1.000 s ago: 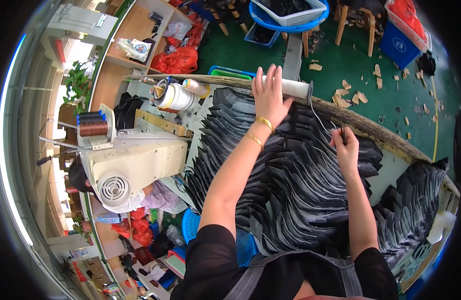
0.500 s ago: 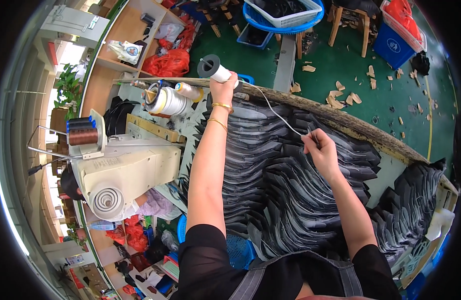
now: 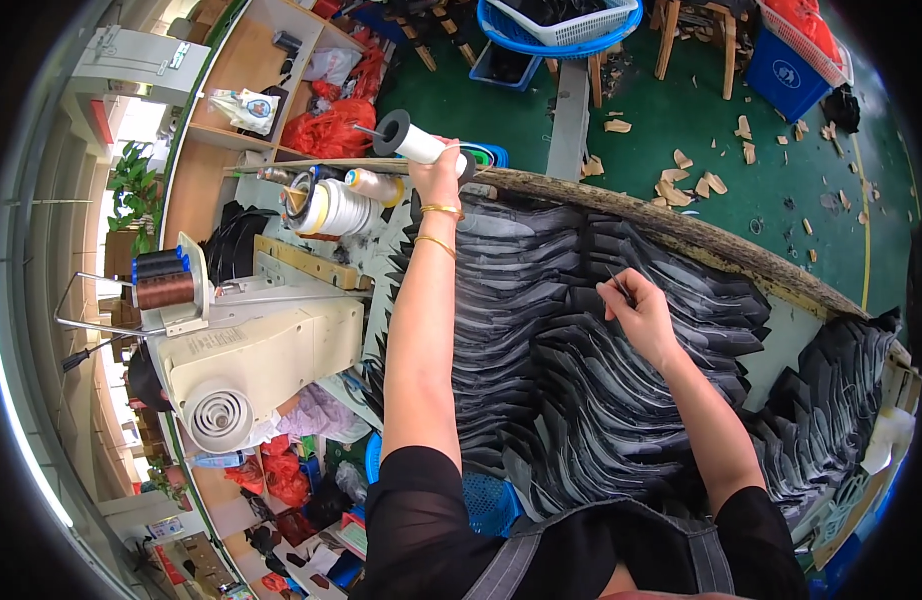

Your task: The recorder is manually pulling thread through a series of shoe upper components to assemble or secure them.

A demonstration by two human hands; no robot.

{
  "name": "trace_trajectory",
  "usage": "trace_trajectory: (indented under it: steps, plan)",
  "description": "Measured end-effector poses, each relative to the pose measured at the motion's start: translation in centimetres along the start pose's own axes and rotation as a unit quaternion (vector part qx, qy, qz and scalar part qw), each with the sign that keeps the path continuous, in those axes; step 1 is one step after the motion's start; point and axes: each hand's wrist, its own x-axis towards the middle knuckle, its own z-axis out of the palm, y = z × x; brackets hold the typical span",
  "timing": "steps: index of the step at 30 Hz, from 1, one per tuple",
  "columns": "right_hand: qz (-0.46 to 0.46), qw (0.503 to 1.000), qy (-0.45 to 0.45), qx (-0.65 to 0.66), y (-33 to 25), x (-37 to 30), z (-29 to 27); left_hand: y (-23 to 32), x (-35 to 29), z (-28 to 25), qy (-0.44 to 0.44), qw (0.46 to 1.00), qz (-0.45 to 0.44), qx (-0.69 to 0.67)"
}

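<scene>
Stretched out to the far edge of the table, my left hand [image 3: 438,180] is closed round a spool [image 3: 411,140] of white cord with black end discs. My right hand [image 3: 641,312] is pinched on a small dark pointed tool [image 3: 621,287]; its exact kind is too small to make out. It hovers above rows of overlapping black and grey flat pieces [image 3: 501,290], which cover much of the table. No cord shows running between my two hands.
To the left stands a cream sewing machine [image 3: 261,345] with brown thread [image 3: 166,292] on it. White thread cones [image 3: 341,207] sit near my left hand. A worn wooden rail [image 3: 671,228] edges the table. Beyond are a blue bin [image 3: 793,88] and scraps on the green floor.
The white cord that ran from the spool to my right hand no longer spans between them. My left hand and the spool have shifted slightly left; my right hand has moved slightly down.
</scene>
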Motion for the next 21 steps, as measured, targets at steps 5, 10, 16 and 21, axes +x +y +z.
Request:
trace_trajectory:
  steps: [5,10,16,21]
  plan:
    - [-0.086,0.994,0.053,-0.047,-1.0,4.2,1.6,-0.7,0.1,-0.6,-0.002,0.998,0.036,0.058]
    - [-0.322,0.921,0.093,-0.2,-6.9,14.6,6.3,-0.6,0.1,-0.9,-0.026,0.994,0.071,0.073]
    - [-0.154,0.954,0.037,-0.253,-5.8,18.9,12.1,0.5,0.0,-2.1,-0.095,0.966,0.027,0.238]
    - [-0.098,0.99,-0.065,-0.072,-5.1,14.0,8.5,8.0,-2.3,-4.9,-0.088,0.993,0.042,0.071]
